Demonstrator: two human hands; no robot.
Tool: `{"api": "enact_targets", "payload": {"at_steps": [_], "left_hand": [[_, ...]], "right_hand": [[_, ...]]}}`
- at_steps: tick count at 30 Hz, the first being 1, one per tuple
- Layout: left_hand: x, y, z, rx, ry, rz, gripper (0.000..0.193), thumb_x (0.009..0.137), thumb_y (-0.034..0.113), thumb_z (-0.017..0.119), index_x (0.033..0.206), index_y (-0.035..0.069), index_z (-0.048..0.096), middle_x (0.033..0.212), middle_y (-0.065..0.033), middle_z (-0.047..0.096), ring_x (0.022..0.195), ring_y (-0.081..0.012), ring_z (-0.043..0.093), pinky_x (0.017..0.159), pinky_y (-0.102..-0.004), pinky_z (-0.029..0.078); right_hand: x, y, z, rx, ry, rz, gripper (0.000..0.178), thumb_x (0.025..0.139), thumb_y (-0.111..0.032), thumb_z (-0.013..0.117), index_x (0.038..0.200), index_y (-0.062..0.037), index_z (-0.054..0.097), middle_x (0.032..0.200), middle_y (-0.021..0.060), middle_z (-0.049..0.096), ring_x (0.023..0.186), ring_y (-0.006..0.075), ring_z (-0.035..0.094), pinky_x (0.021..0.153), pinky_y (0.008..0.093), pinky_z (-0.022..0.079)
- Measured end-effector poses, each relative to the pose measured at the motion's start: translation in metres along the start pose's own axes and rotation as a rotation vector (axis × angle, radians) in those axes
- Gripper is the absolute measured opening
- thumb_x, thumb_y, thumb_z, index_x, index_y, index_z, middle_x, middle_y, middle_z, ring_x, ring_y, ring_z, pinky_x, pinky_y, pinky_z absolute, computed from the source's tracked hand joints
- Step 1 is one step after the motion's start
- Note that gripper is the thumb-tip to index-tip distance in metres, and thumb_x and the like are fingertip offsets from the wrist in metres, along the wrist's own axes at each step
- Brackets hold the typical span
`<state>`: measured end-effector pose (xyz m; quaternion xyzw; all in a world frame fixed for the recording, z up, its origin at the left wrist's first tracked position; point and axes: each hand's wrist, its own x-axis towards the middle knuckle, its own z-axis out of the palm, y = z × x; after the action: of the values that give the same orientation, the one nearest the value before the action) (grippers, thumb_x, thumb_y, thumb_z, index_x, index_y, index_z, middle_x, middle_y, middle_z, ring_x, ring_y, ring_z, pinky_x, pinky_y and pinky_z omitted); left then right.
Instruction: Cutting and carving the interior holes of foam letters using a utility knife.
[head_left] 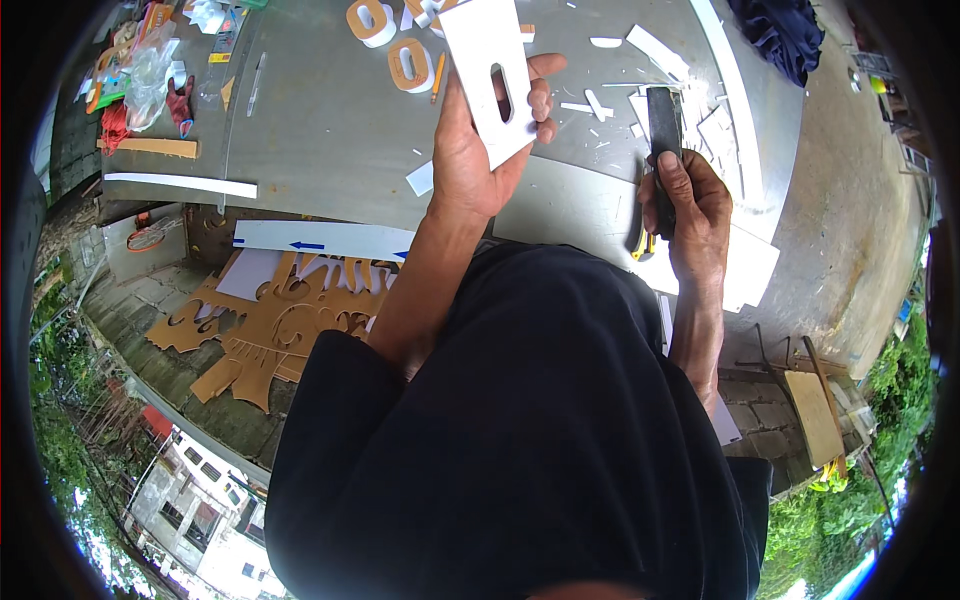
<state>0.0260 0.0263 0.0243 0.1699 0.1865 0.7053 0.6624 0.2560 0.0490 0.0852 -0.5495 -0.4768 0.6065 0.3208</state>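
My left hand (468, 170) grips a white flat panel (482, 48) with a long rounded slot cut through it. The panel is tilted above the table, and its upper end runs out of view at the top. A dark rectangular bar (663, 115) stands upright in my right hand (697, 205), the thumb pressed along its near face. Just left of that hand lies a yellow-and-black tool (642, 243), partly hidden; its kind is hard to make out. Beyond the left hand are an orange pencil (438, 78) and white rings with brown tops (409, 65).
White offcuts (715, 135) and strips litter the grey table (340, 120) at right, beside a long curved white strip (738, 110). Plastic bags (152, 75) and a glove (180, 105) lie far left. Brown cut-out sheets (285, 315) rest below the table's near edge.
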Motion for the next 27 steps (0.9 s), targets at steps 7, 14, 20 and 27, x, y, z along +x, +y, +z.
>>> {"api": "enact_targets", "payload": {"at_steps": [7,14,20,27], "left_hand": [[-0.003,-0.016,0.020,0.266,0.257,0.161,0.018,0.102,0.020,0.063,0.106,0.003,0.066,0.098,-0.0022,0.065,0.086,-0.0073,0.054,0.079,-0.0279,0.046],[-0.004,-0.024,0.034,0.405,0.282,0.169,0.016,0.100,0.017,0.066,0.096,0.001,0.068,0.089,-0.0016,0.068,0.084,-0.0070,0.057,0.081,-0.0250,0.046],[-0.003,-0.022,0.018,0.291,0.156,-0.084,0.047,0.107,0.043,0.041,0.131,0.005,0.054,0.114,-0.0107,0.068,0.102,-0.0194,0.068,0.091,-0.0374,0.055],[0.004,-0.030,0.021,0.269,0.192,-0.069,0.060,0.107,0.050,0.034,0.145,0.005,0.042,0.139,-0.0214,0.056,0.115,-0.0267,0.064,0.097,-0.0427,0.054]], "right_hand": [[-0.005,-0.011,0.026,0.057,-0.095,-0.099,0.047,0.079,-0.030,0.088,0.102,0.0011,0.061,0.072,0.0020,0.062,0.056,0.0087,0.055,0.050,0.0231,0.043],[0.015,-0.007,0.036,-0.014,-0.131,-0.015,0.034,0.084,-0.025,0.084,0.093,0.0022,0.066,0.062,0.0019,0.058,0.050,0.0071,0.051,0.045,0.0220,0.038],[0.027,0.004,0.027,0.207,-0.369,0.047,0.026,0.085,-0.021,0.082,0.085,-0.0013,0.064,0.060,0.0014,0.057,0.048,0.0070,0.049,0.043,0.0221,0.034],[0.014,-0.003,0.028,-0.181,-0.126,-0.040,0.038,0.094,-0.032,0.072,0.087,0.0028,0.062,0.060,0.0033,0.057,0.048,0.0084,0.052,0.043,0.0251,0.038]]}}
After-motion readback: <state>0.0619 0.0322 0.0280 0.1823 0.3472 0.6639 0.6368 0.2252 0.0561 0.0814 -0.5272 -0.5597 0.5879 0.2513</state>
